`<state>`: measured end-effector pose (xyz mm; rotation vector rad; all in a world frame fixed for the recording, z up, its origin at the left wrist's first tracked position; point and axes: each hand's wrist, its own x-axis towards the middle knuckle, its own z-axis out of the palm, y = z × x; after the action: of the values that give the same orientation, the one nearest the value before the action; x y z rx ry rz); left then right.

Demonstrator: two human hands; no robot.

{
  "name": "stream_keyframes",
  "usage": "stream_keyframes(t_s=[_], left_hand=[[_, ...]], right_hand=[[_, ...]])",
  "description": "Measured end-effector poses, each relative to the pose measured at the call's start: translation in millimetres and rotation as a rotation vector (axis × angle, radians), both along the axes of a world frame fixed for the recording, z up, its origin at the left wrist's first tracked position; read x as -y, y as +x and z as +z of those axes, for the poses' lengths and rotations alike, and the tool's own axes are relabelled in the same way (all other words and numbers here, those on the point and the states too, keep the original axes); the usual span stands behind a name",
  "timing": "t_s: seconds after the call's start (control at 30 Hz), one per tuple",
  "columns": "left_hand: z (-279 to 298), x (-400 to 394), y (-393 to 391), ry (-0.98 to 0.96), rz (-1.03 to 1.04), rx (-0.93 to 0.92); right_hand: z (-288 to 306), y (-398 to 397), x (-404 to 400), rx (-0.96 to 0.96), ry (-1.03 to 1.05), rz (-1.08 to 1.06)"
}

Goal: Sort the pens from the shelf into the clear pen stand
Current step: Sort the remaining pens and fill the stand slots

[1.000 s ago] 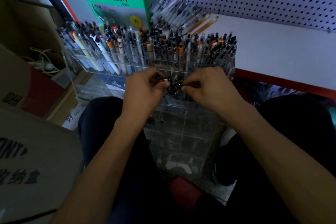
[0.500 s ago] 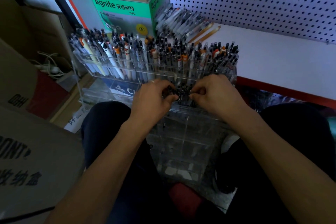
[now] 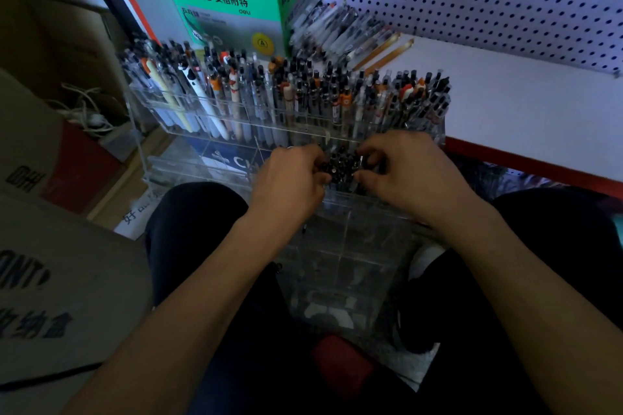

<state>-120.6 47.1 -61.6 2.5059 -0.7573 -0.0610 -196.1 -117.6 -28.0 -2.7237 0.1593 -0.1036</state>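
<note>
While both hands, left hand [image 3: 291, 178] and right hand [image 3: 409, 175], pinch bunch of black pens [image 3: 340, 167] into middle tier of clear pen stand [image 3: 202, 165]: far tier full, near tiers bare; loose pile of pens [image 3: 332, 30] waits on far shelf [image 3: 522, 94]. Judged roughly half done.

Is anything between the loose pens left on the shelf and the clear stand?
Nothing visible blocks it. The loose pens lie on the white shelf right behind the clear pen stand. Both the left hand and right hand are busy with a black pen bundle.
</note>
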Motion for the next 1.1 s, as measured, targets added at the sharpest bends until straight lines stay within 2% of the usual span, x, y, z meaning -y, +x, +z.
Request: stream_keyframes(t_s=[0.27,0.4,0.53,0.6,0.67,0.73,0.83,0.87,0.97,1.1], left_hand=[[16.6,7.8,-13.2,0.249,0.041,0.072],[20.4,12.2,-18.2,0.335,0.062,0.097],[12.8,3.6,-16.1,0.224,0.003,0.101],[6.4,-4.8,-16.6,0.069,-0.021,0.076],[5.2,-12.8,-11.2,-0.160,0.046,0.035],[8.0,-18.6,-1.7,-0.284,0.133,-0.052],[9.4,-17.2,5.3,-0.249,0.168,-0.306],[9.2,-13.9,3.6,-0.241,0.149,-0.333],[7.3,-7.4,-1.7,-0.234,0.120,-0.274],[2.5,-9.9,3.4,-0.247,0.146,-0.261]], right_hand=[[-2.6,0.3,-9.4,0.024,-0.035,0.014],[-1.0,0.0,-15.7,-0.014,-0.126,0.030],[0.3,-1.5,-17.3,-0.007,-0.155,0.017],[0.9,-1.9,-16.2,0.004,-0.136,0.004],[2.8,-3.0,-16.0,0.026,-0.146,-0.014],[4.5,-4.2,-16.8,0.011,-0.211,-0.047],[7.3,-1.0,-25.0,-0.037,-0.342,-0.105],[7.7,1.2,-29.5,-0.026,-0.371,-0.118],[3.7,8.1,-40.4,-0.009,-0.388,-0.102],[-4.6,10.7,-43.3,-0.011,-0.250,-0.059]])
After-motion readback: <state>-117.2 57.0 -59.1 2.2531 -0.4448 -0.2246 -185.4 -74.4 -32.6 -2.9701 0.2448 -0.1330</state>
